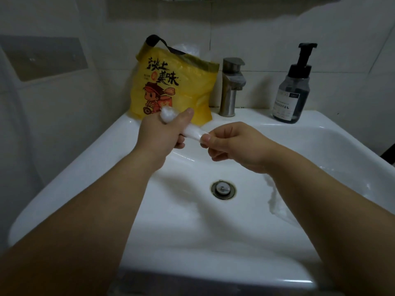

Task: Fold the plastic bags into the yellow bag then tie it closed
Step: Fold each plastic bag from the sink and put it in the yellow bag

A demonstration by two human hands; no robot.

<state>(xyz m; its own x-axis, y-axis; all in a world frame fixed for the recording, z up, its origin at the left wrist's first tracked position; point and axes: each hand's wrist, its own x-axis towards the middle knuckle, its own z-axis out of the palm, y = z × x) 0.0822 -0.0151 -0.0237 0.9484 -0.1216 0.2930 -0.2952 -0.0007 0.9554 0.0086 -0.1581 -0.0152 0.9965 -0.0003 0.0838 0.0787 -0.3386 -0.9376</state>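
A yellow bag [188, 90] with black lettering, a cartoon figure and a black drawstring stands on the sink's back left ledge, with white plastic poking out of its top. My left hand [159, 133] grips a rolled-up clear plastic bag [193, 131] just in front of the yellow bag; a bunched end sticks out above my thumb. My right hand [233, 144] pinches the roll's other end between thumb and fingers. Another clear plastic bag [277, 206] lies in the basin on the right, partly hidden under my right forearm.
Both hands hover over a white sink [119, 133] with a metal drain [223, 189]. A steel faucet [232, 86] stands at the back, and a dark pump bottle [294, 90] sits to its right. Tiled walls close in behind and to the left.
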